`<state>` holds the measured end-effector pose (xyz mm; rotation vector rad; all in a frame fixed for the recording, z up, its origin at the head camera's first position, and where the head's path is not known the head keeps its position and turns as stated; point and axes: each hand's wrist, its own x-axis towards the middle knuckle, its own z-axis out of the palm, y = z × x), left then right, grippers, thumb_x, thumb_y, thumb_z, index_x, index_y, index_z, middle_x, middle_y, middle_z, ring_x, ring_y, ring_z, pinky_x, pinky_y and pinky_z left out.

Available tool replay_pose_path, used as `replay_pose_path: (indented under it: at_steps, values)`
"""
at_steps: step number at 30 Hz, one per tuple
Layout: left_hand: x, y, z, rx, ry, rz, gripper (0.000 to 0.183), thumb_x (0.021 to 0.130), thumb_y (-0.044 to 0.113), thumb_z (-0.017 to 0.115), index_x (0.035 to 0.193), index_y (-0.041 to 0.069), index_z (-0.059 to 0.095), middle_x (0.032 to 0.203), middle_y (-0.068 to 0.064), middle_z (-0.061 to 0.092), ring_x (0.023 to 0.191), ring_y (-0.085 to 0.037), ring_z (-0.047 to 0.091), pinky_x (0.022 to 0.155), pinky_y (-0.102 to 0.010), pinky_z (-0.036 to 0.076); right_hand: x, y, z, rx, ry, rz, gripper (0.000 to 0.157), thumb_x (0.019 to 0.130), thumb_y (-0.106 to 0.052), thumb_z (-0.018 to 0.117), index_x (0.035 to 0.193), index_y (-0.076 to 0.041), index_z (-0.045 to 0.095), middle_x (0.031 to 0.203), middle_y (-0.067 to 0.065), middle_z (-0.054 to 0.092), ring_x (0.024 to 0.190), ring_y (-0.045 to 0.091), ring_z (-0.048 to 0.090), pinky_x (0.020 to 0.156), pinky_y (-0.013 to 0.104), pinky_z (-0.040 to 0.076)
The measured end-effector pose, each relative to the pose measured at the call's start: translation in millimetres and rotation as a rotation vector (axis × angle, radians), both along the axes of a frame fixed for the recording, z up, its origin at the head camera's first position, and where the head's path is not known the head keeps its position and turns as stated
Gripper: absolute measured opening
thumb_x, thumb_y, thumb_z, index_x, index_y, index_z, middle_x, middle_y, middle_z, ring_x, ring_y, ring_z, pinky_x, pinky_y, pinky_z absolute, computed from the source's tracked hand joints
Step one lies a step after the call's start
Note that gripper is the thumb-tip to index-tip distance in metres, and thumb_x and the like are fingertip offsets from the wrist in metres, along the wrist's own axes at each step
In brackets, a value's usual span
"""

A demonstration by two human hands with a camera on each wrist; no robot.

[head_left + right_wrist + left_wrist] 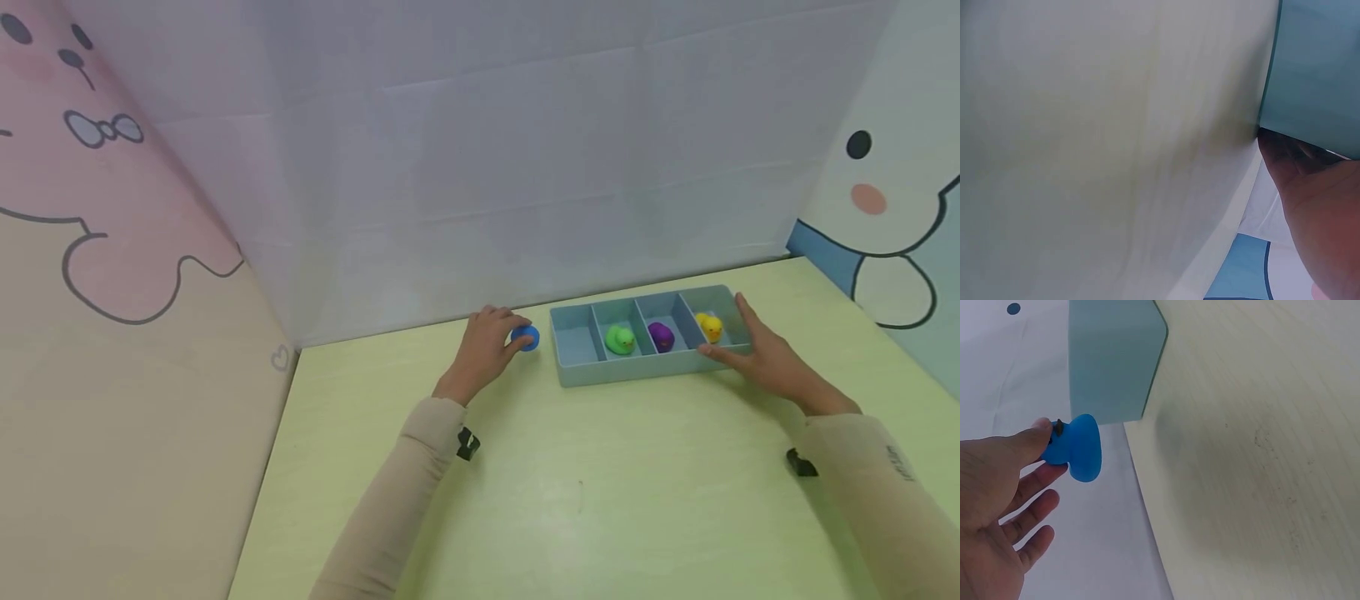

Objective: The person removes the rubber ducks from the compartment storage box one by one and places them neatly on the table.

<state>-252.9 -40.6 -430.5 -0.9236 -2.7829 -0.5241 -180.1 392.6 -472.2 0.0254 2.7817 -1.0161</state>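
Note:
My left hand [483, 350] pinches a blue rubber duck [1085, 449] between thumb and forefinger, just left of a grey-blue divided box [637, 367]. In the left wrist view the other fingers are spread away from the duck. My right hand [772, 358] grips the right end of the box, thumb at the front rim and fingers at the far side. Three ducks sit in separate compartments: a green duck [620, 340], a purple duck [662, 337] and a yellow duck [710, 327]. The leftmost compartment holds nothing.
The pale yellow-green table [555, 500] stretches in front of the box. A white cloth wall [480, 183] rises close behind. Printed cartoon panels stand at the left [135, 250] and right [892, 200].

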Motion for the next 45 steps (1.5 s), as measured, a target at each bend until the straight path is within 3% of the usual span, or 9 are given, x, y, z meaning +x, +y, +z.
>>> replay_pose_path:
  at_steps: [13,20,45]
  values:
    - [3.5,-7.6,-25.3,-0.033,-0.107,0.034,0.034,0.096,0.035,0.069,0.124,0.015,0.073,0.116,-0.005,0.075,0.108,-0.026,0.061,0.089,-0.042,0.043,4.9,-1.2,-1.3,-0.013,-0.007,-0.005,0.113,0.098,-0.058,0.058,0.156,-0.021,-0.032,0.166,0.023,-0.023,0.148,0.065,0.001,0.111,0.081,0.016]
    - [5.3,-9.9,-34.5,-0.030,-0.123,0.041,0.033,0.096,0.035,0.069,0.123,0.016,0.074,0.115,-0.004,0.075,0.107,-0.025,0.061,0.089,-0.043,0.044,5.5,-0.8,-1.1,-0.014,-0.009,-0.004,0.113,0.098,-0.058,0.059,0.156,-0.021,-0.032,0.166,0.026,-0.022,0.147,0.066,0.002,0.110,0.081,0.016]
    - [5.3,-12.0,-39.8,-0.007,-0.120,0.025,0.032,0.096,0.033,0.070,0.122,0.015,0.074,0.113,-0.004,0.075,0.103,-0.026,0.062,0.086,-0.042,0.045,-0.1,1.0,-2.7,-0.017,-0.024,-0.013,0.115,0.097,-0.061,0.058,0.156,-0.019,-0.031,0.166,0.024,-0.024,0.149,0.064,-0.002,0.111,0.081,0.014]
